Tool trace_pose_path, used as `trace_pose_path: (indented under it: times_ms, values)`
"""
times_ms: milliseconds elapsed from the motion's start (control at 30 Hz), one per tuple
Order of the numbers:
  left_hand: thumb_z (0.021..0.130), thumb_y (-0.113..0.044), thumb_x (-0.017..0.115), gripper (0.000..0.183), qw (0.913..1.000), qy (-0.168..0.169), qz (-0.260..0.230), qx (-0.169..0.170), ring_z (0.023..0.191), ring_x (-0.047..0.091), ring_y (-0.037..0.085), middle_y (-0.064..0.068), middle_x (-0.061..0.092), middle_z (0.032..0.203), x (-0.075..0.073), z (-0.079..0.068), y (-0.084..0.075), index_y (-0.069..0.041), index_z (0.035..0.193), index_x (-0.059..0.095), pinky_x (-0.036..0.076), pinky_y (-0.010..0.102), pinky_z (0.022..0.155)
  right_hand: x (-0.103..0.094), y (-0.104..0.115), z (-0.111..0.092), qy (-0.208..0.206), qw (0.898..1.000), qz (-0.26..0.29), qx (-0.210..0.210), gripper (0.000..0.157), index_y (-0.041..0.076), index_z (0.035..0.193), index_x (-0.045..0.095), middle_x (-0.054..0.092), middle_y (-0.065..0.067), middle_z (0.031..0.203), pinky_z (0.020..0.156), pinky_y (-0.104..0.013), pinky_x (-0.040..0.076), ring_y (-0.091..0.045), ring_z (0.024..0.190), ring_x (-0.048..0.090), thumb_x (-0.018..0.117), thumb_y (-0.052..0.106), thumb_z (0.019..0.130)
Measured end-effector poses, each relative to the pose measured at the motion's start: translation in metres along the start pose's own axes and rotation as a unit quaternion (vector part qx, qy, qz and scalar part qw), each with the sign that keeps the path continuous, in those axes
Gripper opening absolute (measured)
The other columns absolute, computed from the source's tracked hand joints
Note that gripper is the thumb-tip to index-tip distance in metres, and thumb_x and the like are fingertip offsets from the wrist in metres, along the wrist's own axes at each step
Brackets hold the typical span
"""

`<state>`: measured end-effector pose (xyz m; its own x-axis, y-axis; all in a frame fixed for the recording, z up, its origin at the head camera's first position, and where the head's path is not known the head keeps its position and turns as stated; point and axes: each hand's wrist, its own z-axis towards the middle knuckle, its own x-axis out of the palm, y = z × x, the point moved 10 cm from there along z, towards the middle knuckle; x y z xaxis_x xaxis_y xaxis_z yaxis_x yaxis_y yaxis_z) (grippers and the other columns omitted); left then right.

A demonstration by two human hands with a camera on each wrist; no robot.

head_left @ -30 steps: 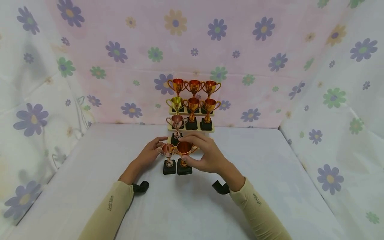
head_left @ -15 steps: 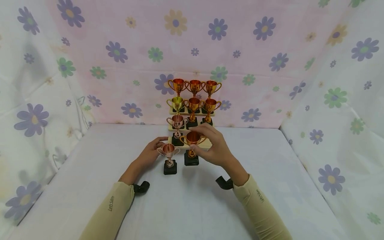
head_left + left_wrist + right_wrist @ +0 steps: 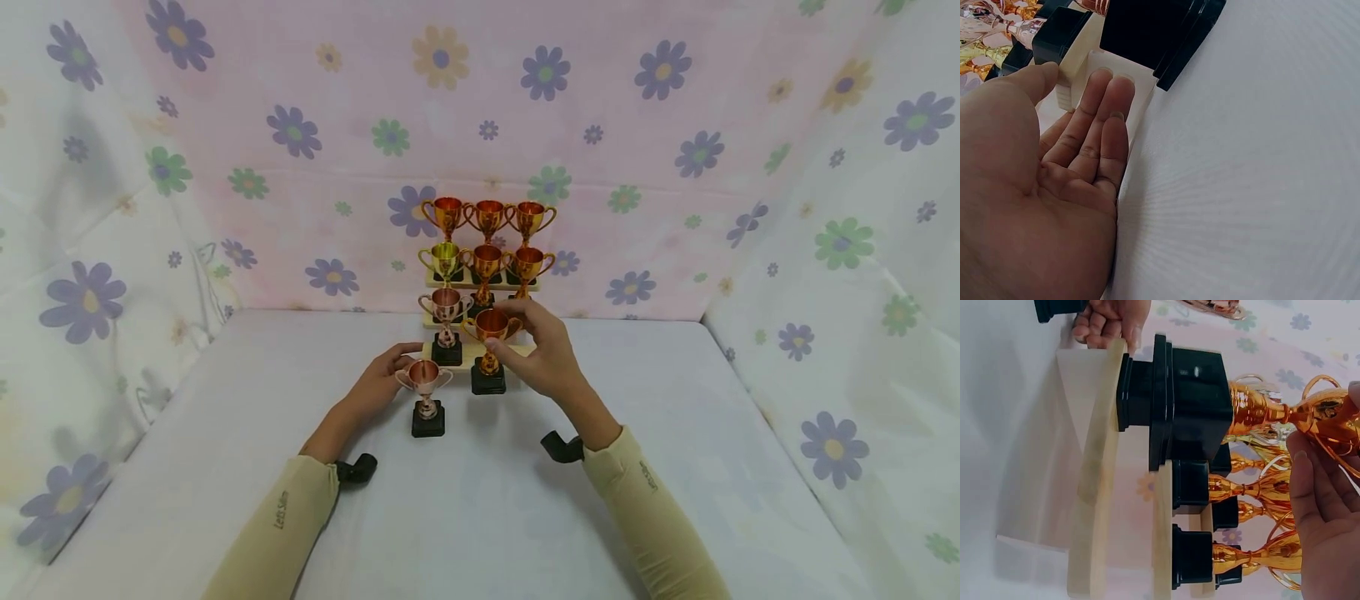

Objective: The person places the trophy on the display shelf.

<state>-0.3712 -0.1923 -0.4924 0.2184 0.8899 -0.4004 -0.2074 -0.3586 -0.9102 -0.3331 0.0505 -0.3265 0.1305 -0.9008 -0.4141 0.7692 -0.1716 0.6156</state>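
Observation:
My right hand (image 3: pixel 546 354) pinches the cup of an orange-gold trophy (image 3: pixel 489 379) between thumb and fingers. The trophy is upright, its black base (image 3: pixel 1200 403) in front of the lowest wooden shelf (image 3: pixel 1088 519) of a tiered rack. My left hand (image 3: pixel 377 385) is at that shelf's left end; in the left wrist view its thumb touches the board's edge and its fingers lie extended along the white panel (image 3: pixel 1138 72) below. One rose-gold trophy (image 3: pixel 447 350) stands on the lowest shelf's left end, and another rose-gold trophy (image 3: pixel 428 419) stands on the table before the rack.
Two higher shelves carry several trophies, including a yellow-gold trophy (image 3: pixel 445 260) at left and orange-gold trophies (image 3: pixel 530 218) beside and behind it. A white cloth covers the table (image 3: pixel 457 533). Flower-print fabric (image 3: pixel 337 125) closes in the back and both sides.
My right hand has carried the orange-gold trophy rightward and away from me, from beside the rose-gold trophy on the table to in front of the lowest shelf. The left hand has stayed put.

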Motion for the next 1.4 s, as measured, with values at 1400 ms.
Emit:
trace_pose_path:
  times_ms: [1400]
  values:
    - [0.100, -0.001, 0.054, 0.056, 0.9998, 0.007, 0.015, -0.012, 0.112, 0.063, 0.028, 0.021, 0.073, 0.117, -0.002, -0.010, -0.029, 0.005, 0.155, 0.045, 0.038, 0.051, 0.107, 0.005, -0.055, 0.012, -0.052, 0.996, -0.023, 0.065, 0.049, 0.006, 0.141, 0.064, 0.068, -0.010, 0.129, 0.098, -0.045, 0.056, -0.023, 0.113, 0.066, 0.080, 0.016, 0.095]
